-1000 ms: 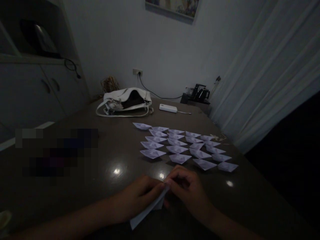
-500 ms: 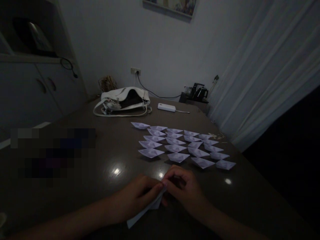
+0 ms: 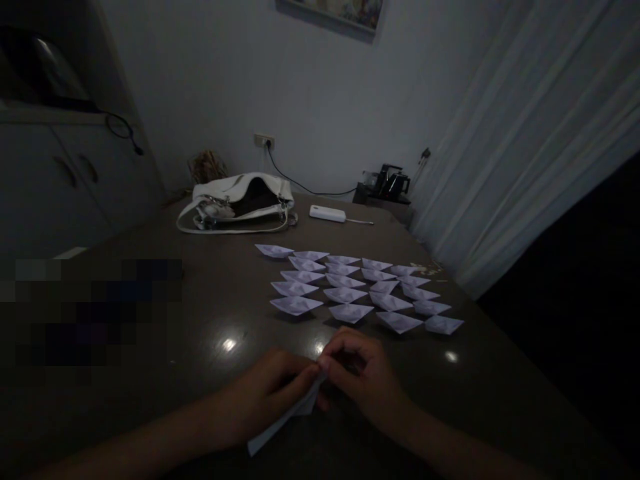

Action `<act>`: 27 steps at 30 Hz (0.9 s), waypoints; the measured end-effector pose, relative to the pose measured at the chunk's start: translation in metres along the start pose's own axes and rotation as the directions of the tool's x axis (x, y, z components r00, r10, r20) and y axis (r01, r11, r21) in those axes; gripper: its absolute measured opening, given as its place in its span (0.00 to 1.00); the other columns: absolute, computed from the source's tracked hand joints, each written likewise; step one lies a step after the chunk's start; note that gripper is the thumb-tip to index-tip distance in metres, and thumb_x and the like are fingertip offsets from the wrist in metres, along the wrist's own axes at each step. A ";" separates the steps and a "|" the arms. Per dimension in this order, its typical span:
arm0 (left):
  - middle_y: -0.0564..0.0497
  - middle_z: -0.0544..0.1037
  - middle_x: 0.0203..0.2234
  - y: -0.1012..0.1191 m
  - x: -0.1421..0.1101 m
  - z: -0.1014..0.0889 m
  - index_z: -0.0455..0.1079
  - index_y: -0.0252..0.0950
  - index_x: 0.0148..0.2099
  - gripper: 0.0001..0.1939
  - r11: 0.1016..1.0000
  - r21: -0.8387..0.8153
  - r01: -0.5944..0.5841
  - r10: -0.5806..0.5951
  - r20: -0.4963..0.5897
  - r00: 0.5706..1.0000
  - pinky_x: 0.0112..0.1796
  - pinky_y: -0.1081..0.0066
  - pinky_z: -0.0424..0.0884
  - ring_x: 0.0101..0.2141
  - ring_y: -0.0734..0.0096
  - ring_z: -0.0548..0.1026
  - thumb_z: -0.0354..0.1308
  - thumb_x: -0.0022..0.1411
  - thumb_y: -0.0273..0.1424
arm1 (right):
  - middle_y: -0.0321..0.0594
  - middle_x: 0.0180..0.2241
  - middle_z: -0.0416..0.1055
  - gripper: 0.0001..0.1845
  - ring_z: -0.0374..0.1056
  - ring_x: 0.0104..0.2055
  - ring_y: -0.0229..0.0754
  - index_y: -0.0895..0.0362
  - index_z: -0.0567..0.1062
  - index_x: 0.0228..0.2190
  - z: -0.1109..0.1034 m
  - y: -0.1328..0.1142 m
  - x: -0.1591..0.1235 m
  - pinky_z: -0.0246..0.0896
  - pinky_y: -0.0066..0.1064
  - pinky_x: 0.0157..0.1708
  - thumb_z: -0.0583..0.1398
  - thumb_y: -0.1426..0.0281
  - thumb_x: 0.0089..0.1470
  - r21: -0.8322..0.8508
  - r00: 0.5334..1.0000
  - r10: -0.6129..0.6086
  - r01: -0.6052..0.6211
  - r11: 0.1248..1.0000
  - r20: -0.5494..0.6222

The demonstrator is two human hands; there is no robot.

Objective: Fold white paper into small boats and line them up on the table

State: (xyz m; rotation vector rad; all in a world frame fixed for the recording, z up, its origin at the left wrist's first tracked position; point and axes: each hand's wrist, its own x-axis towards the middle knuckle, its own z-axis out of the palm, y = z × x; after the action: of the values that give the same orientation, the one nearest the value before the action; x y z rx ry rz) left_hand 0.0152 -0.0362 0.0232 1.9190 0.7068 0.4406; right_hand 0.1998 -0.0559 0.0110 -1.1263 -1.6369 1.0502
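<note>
At left hand (image 3: pixel 273 393), folded paper (image 3: pixel 274 431) slants away rightward.

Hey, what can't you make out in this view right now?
Head view, upper end of the folded paper: hidden by fingers of the left hand and right hand.
Head view, inside of the white bag: too dark.
Head view, left part of the table: blurred into blocks.
Head view, framed picture: top cut off by the upper edge.
</note>
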 end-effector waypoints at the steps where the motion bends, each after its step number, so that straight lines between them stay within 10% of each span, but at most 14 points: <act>1: 0.45 0.82 0.31 0.000 0.000 0.000 0.78 0.30 0.38 0.30 1.000 0.005 0.008 -0.008 0.005 1.000 0.36 0.72 0.70 0.32 0.66 0.78 0.40 0.71 0.46 | 0.35 0.27 0.67 0.06 0.65 0.29 0.36 0.58 0.74 0.25 0.000 0.000 0.000 0.59 0.27 0.28 0.62 0.70 0.52 0.003 1.000 0.001 -0.001 1.000 -0.002; 27: 0.47 0.82 0.33 0.005 -0.002 -0.005 0.77 0.33 0.40 0.27 0.999 -0.018 0.038 -0.038 0.005 0.999 0.38 0.72 0.70 0.35 0.66 0.78 0.40 0.72 0.42 | 0.35 0.25 0.67 0.06 0.64 0.27 0.36 0.57 0.75 0.25 -0.004 -0.005 0.004 0.58 0.28 0.26 0.62 0.70 0.52 -0.068 0.997 -0.062 0.058 0.996 -0.046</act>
State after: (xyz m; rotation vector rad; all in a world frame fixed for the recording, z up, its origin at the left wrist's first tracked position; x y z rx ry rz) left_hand 0.0127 -0.0358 0.0302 1.8857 0.7328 0.4174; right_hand 0.2020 -0.0529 0.0176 -1.1303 -1.6681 0.9293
